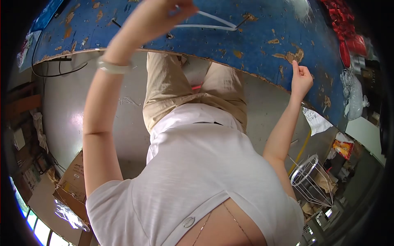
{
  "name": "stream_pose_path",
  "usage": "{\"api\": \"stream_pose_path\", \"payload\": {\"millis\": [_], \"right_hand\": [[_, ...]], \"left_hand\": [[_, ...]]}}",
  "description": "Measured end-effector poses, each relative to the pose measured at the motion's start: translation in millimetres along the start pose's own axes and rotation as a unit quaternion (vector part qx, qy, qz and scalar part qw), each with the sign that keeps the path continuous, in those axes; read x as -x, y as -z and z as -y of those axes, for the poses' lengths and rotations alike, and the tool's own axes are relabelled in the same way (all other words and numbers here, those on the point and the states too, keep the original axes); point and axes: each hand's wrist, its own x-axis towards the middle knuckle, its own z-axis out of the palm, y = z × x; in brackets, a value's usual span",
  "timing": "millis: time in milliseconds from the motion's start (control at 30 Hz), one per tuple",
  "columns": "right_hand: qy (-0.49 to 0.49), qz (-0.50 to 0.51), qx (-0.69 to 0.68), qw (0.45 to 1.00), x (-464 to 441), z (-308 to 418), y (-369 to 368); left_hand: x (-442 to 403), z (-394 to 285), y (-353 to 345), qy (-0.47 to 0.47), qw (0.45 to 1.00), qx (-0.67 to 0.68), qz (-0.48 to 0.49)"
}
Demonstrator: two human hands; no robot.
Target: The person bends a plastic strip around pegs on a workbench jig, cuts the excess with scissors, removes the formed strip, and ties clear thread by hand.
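Observation:
My left hand (172, 14) is raised over the blue workbench (262, 47), a little smeared by motion, its fingers curled and pinched on a thin white strip (209, 27). One strand runs from near those fingers to a nail (243, 21) standing in the bench, where the strip bends back sharply. A second strand passes behind my wrist. Further left, another nail (116, 23) sticks up. At the bench's front edge on the right is my right hand (302, 80), thumb and forefinger pressed together and the other fingers folded; whatever lies between them is too small to see.
Chips and bare patches mark the bench top. Red shiny items (342, 24) and a clear plastic bag (353, 96) lie at its right end. A white wire frame (312, 180) stands at lower right, a cardboard box (74, 180) at lower left. A black cable (61, 75) hangs at left.

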Motion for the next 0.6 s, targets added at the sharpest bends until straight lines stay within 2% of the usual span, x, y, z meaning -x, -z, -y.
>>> {"api": "stream_pose_path", "payload": {"millis": [33, 133, 167, 267, 467, 600], "right_hand": [[-0.011, 0.003, -0.024, 1.000, 1.2, 0.1, 1.9], [-0.042, 0.019, -0.072, 0.996, 8.4, -0.8, 13.0], [-0.048, 0.030, -0.072, 0.996, 13.9, -3.4, 19.0], [-0.045, 0.041, -0.093, 0.994, 35.5, -13.6, 34.6], [-0.079, 0.084, -0.084, 0.990, 75.4, 2.1, 60.0], [-0.092, 0.129, -0.076, 0.984, 91.4, 12.0, 68.9]], "left_hand": [[2.6, 4.4, -15.2, -0.035, 0.998, -0.037, 0.022], [9.5, 17.0, -38.5, -0.021, 0.994, -0.103, 0.041], [13.2, 37.2, -56.4, -0.030, 0.995, -0.097, 0.002], [13.5, 22.7, -48.4, 0.052, 0.987, -0.119, 0.091], [9.2, 35.7, -48.5, 0.065, 0.983, -0.085, 0.146], [8.2, 28.7, -48.7, 0.093, 0.974, -0.118, 0.170]]}}
